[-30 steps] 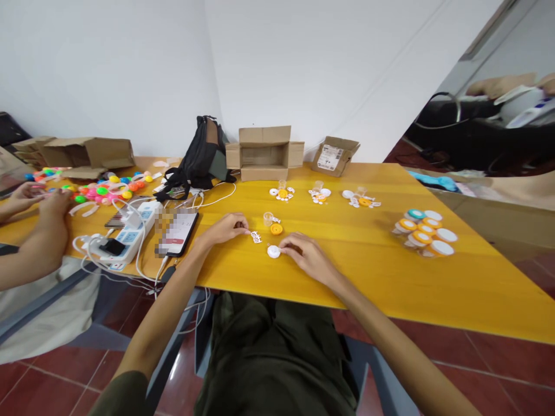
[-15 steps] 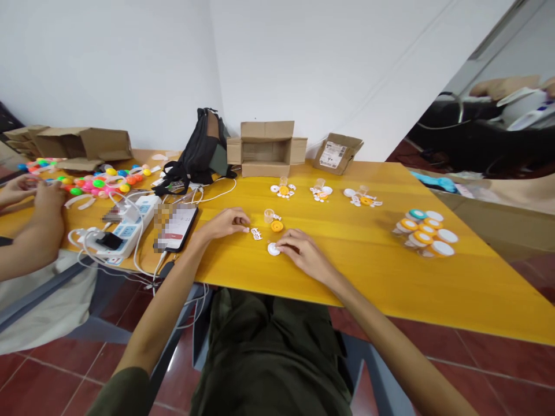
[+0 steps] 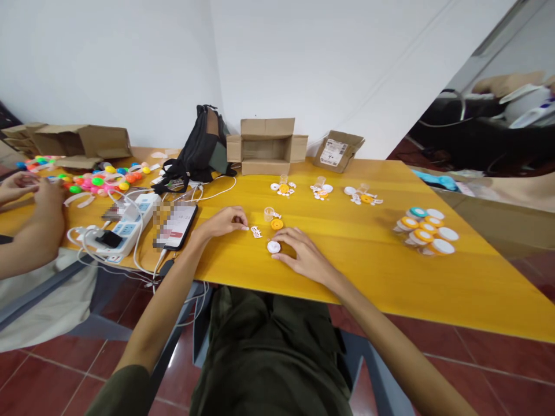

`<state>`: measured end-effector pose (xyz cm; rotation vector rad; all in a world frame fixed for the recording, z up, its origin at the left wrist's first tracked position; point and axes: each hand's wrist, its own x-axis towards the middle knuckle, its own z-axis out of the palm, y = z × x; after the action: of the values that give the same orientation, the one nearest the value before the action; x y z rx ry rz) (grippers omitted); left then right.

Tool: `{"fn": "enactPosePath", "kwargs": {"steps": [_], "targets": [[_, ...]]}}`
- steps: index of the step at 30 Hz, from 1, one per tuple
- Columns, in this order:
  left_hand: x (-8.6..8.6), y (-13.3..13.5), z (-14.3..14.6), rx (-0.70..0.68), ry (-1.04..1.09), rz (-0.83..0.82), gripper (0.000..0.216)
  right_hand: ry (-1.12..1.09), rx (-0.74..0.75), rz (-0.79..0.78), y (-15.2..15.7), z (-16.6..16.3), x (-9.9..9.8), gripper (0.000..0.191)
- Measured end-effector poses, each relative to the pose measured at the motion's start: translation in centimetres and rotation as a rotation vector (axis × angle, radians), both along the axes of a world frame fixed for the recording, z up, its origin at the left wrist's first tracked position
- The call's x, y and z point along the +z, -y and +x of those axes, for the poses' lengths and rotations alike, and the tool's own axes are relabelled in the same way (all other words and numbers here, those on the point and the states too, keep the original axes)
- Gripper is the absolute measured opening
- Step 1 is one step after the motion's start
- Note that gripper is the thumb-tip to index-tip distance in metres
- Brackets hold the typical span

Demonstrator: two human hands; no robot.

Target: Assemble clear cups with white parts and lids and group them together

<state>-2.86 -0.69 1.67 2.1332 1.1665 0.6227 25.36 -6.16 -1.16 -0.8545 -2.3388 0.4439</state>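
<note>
My left hand [image 3: 228,221] rests at the table with thumb and forefinger pinched on a small white piece [image 3: 246,227]. Just right of it lies a white cut-out piece [image 3: 256,232]. My right hand [image 3: 300,252] has thumb and fingers spread around a white round disc [image 3: 273,247] lying on the table. A small raised part shows at the disc's middle. Thumb and forefinger are close to its edges; whether they press on it is unclear. Behind the disc are an orange round cap [image 3: 276,224], a clear cup [image 3: 269,214] and more small white pieces [image 3: 276,215].
Similar sets of parts [image 3: 284,189] stand farther back, with an open cardboard box [image 3: 266,167] behind. Capped jars [image 3: 427,231] cluster at right. A phone [image 3: 177,226], power strip [image 3: 132,226] and cables lie left. Another person's hands [image 3: 43,193] work beside colourful balls [image 3: 97,181].
My right hand's pinch at the disc has opened, its fingers now spread around the disc. My left hand has barely moved.
</note>
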Motion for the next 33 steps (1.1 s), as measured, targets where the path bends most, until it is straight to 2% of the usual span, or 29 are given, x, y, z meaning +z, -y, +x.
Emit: {"fn": "enactPosePath", "kwargs": {"steps": [2,13,18,25,29,33], "targets": [[0.1,0.0,0.0,0.002,0.011,-0.008,0.003,-0.004,0.0,-0.002,0.1,0.0,0.1,0.016],[0.2,0.1,0.1,-0.024,0.052,-0.033,0.008,-0.025,0.021,-0.01,0.2,0.0,0.4,0.013],[0.8,0.4,0.3,-0.068,0.103,-0.138,0.014,-0.011,0.038,-0.003,0.0,-0.1,0.1,0.009],[1.5,2.2,3.2,-0.152,0.22,-0.219,0.017,-0.026,0.037,-0.023,-0.1,-0.4,-0.1,0.008],[1.1,2.9,5.1,-0.224,0.232,-0.188,0.02,-0.044,0.017,-0.047,-0.1,-0.5,0.0,0.006],[0.5,2.8,5.7,-0.265,0.191,-0.056,0.021,-0.083,0.011,-0.095,-0.1,-0.5,0.1,0.009]]}}
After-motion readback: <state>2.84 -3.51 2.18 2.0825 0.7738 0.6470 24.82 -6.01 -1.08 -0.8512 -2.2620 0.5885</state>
